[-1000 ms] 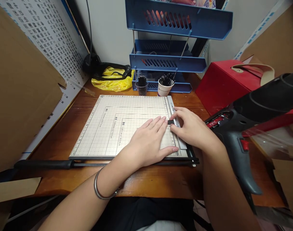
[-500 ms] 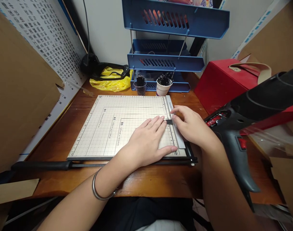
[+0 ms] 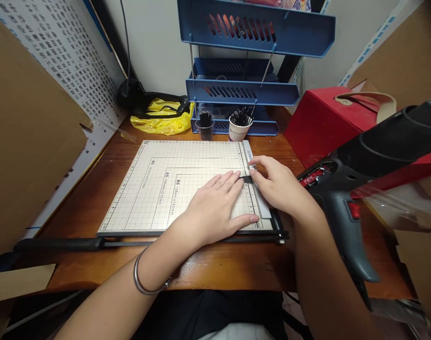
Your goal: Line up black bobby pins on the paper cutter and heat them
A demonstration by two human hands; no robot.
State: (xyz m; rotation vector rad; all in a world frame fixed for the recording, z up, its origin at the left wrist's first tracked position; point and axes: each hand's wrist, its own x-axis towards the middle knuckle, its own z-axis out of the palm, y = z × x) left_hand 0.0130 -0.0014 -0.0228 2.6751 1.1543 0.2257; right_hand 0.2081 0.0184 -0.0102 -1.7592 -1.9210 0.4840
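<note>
A cream paper cutter board with printed grid lines lies on the wooden table. Flat on its right part rests my left hand, fingers stretched out and pressing over a small bundle of black strands. The bundle's right end sticks out past my fingertips and meets the metal ruler edge. My right hand is bent over that edge, its thumb and index finger apart, with the fingertips touching at the strands' end. The cutter's black handle lies along the near side of the board.
Behind the board stand a clear cup and a paper cup, both holding black strands. Blue shelves rise at the back. A yellow bag is back left. On the right are a red box and a black-grey power tool.
The whole view has shifted very slightly. Both hands keep nearly the same pose on the board and the strands.
</note>
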